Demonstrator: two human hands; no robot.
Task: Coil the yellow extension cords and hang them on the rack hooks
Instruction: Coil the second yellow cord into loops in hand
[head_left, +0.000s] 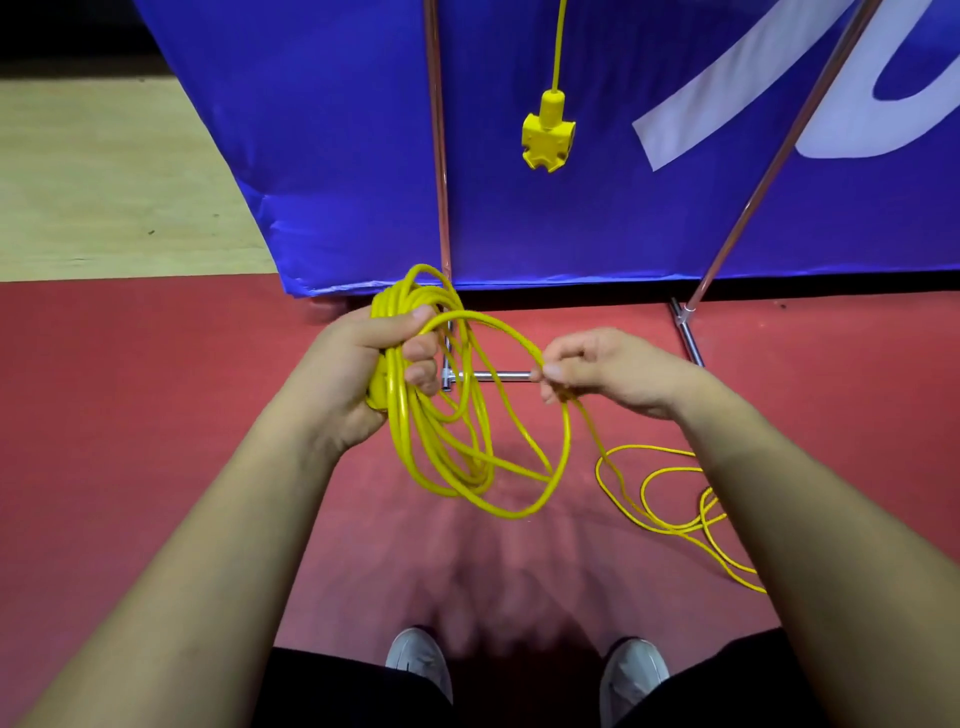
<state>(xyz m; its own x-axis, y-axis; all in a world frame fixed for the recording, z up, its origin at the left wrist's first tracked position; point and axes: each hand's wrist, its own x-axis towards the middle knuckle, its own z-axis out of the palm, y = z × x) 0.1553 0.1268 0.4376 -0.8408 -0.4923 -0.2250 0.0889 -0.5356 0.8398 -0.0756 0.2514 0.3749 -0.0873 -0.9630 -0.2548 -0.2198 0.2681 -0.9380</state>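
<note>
My left hand (363, 358) grips a bundle of yellow extension cord loops (447, 457) that hangs down from the fist. My right hand (597, 371) pinches the same cord a little to the right, where the newest loop meets the loose run. From there the loose cord (670, 499) drops to the red floor and lies in slack curls at the right. A second yellow cord hangs straight down in front of the blue banner, ending in a yellow multi-socket block (548, 136). The rack's hooks are out of view.
Two chrome rack poles (440, 171) rise in front of a blue banner (337, 156); the rack's base bars (493, 374) lie on the red floor just beyond my hands. Pale wooden flooring (104, 182) lies at the left. My two shoes (421, 660) show at the bottom.
</note>
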